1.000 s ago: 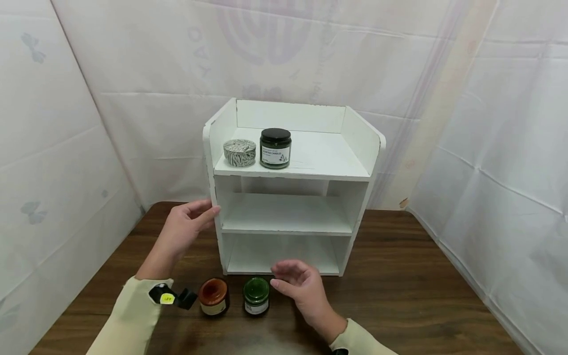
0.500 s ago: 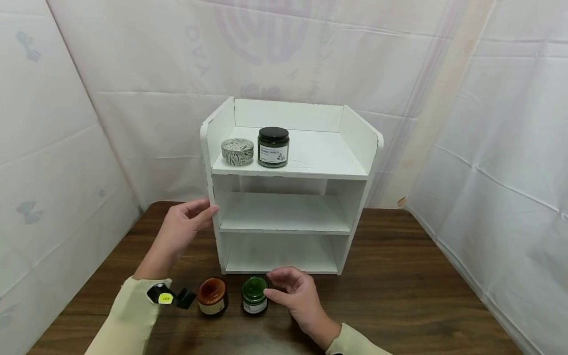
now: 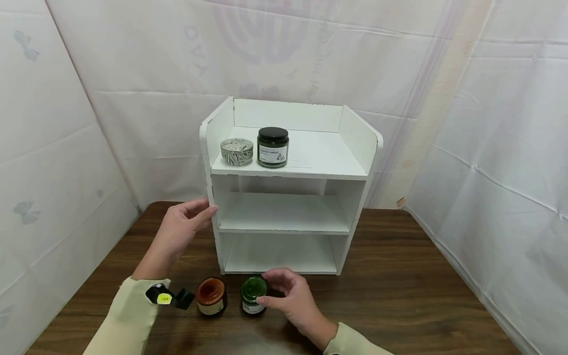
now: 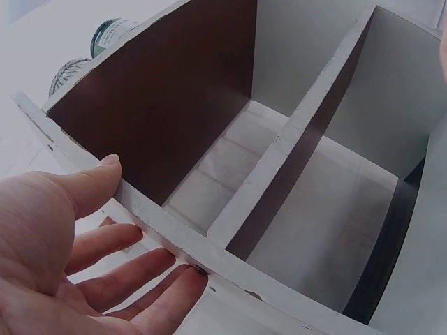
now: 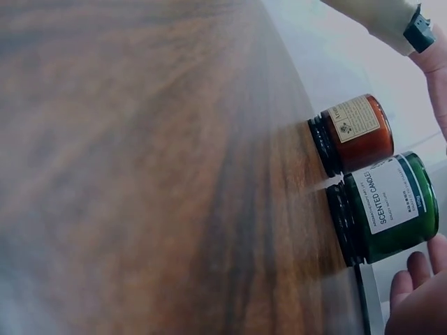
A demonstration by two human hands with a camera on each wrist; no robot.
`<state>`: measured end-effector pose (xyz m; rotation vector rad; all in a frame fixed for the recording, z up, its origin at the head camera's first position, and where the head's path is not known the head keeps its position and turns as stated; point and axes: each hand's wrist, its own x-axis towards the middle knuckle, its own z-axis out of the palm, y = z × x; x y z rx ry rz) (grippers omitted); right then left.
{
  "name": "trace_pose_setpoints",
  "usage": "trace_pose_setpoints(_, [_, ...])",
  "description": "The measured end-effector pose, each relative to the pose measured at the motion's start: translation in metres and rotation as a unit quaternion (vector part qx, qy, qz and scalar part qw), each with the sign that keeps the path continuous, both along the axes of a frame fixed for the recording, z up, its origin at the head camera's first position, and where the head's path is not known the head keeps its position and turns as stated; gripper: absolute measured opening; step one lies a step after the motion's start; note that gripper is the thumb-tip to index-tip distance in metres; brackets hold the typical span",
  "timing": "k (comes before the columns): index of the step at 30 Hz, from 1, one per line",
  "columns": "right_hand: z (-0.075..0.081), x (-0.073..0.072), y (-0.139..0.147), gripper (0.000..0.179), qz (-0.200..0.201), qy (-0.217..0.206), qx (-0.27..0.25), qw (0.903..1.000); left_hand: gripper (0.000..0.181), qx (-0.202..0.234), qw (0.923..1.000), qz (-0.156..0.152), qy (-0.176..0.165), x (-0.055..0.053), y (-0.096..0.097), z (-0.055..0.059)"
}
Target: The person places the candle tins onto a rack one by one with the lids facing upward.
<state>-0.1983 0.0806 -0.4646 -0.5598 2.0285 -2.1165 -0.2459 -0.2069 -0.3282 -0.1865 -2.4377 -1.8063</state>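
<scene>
My left hand [image 3: 184, 222] rests against the left side panel of a white three-level shelf [image 3: 284, 231]. In the left wrist view its thumb lies by the panel's front edge and its straight fingers lie along the outer side. My right hand [image 3: 297, 301] is at a green glass candle jar [image 3: 253, 291] standing upside down, black lid on the table. Its thumb overlaps the jar's front and its fingers curve loosely behind; a firm grip is not visible. An amber candle jar [image 3: 211, 296], also lid-down, stands just left of the green one.
On the shelf's top stand a round patterned tin [image 3: 237, 152] and a dark green candle jar [image 3: 272, 148] with a black lid. The brown wooden table [image 3: 399, 276] is bounded by white sheeting [image 3: 146, 148] at the back and sides.
My right hand has moved left to the green jar, its thumb now overlapping the front. The left hand stays against the shelf. The jars have not moved.
</scene>
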Motion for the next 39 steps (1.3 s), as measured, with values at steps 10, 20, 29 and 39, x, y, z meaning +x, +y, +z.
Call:
trace_pose_setpoints(10, [-0.001, -0.001, -0.004, 0.063, 0.036, -0.014, 0.036, 0.9986, 0.07, -0.003, 1.0, -0.002, -0.001, 0.0, 0.0, 0.0])
trace_pose_setpoints(20, [-0.001, -0.006, -0.008, 0.07, 0.051, -0.024, 0.051, 0.9971, 0.071, -0.005, 1.0, -0.006, -0.004, -0.002, -0.001, -0.001])
trace_pose_setpoints(29, [-0.002, -0.012, -0.007, 0.073, 0.075, -0.043, 0.049, 0.9951, 0.07, -0.005, 0.9999, -0.007, -0.007, -0.001, -0.001, -0.001])
trace_pose_setpoints(39, [-0.002, -0.014, -0.012, 0.07, 0.092, -0.039, 0.053, 0.9936, 0.07, -0.004, 0.9999, -0.006, -0.008, -0.001, -0.001, 0.0])
